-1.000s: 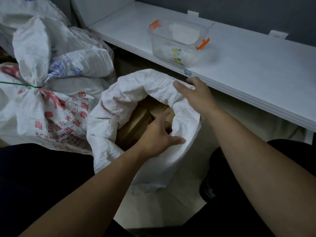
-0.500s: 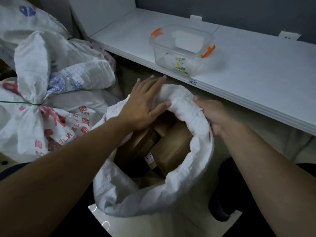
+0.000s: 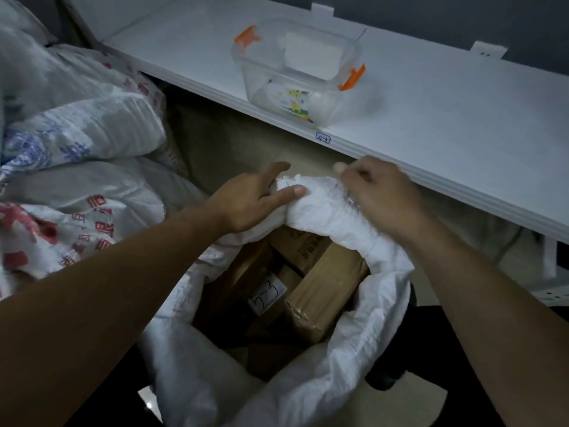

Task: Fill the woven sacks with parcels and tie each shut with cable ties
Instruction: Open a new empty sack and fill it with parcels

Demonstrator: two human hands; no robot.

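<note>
**Woven sack full, mouth being gathered**

The woven sack [image 3: 354, 328] stands open on the floor below the white bench [image 3: 446, 124], brown parcels [image 3: 323, 285] showing inside. At its far rim, the left hand [image 3: 249, 201] pinches the fabric and the right hand [image 3: 381, 195] seems to clutch it, fingers curled. Next, bunching the mouth tight needs a cable tie; none is visible. Tied sacks [image 3: 77, 180] lie left.
</note>
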